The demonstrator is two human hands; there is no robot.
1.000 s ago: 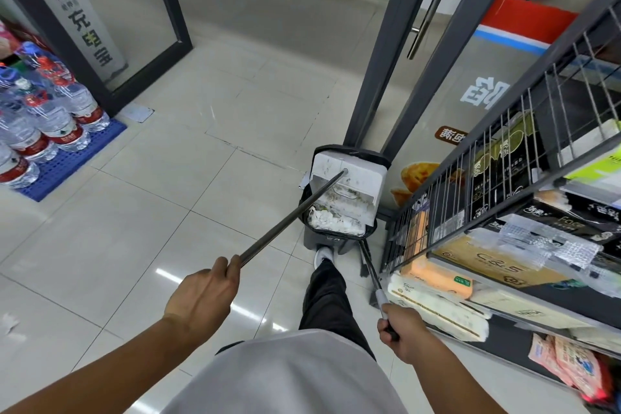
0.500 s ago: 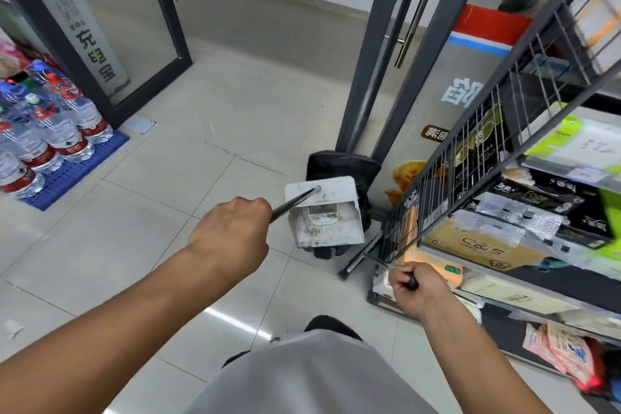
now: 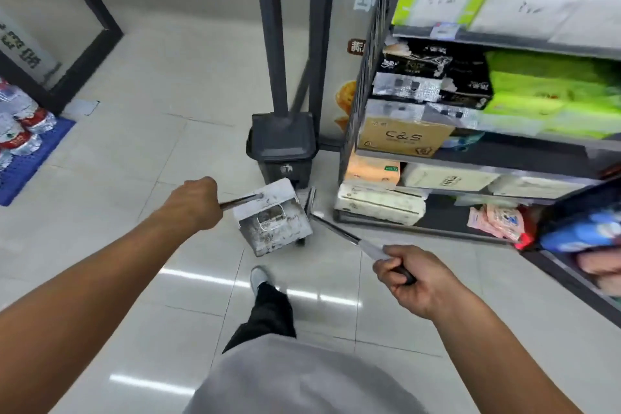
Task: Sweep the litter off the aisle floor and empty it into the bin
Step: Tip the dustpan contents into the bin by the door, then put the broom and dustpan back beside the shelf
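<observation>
My left hand (image 3: 195, 203) grips the metal handle of a white, dirty dustpan (image 3: 272, 217). The pan hangs just above the floor in front of the dark grey pedal bin (image 3: 282, 144), whose lid is down. My right hand (image 3: 411, 275) holds the broom handle (image 3: 339, 233), which slants up-left to the broom head (image 3: 311, 200), right of the dustpan and beside the bin. The dustpan shows grime but no loose litter that I can make out.
A wire shelf rack (image 3: 369, 60) stacked with tissue packs stands at the right. Dark door-frame posts (image 3: 268, 26) rise behind the bin. Bottled water (image 3: 20, 124) sits on a blue pallet at the left. My foot (image 3: 258, 277) is on the shiny tiled floor.
The dustpan was tipped over the open bin, then drawn back and down toward me. The bin lid is now closed. The broom head swung left beside the dustpan.
</observation>
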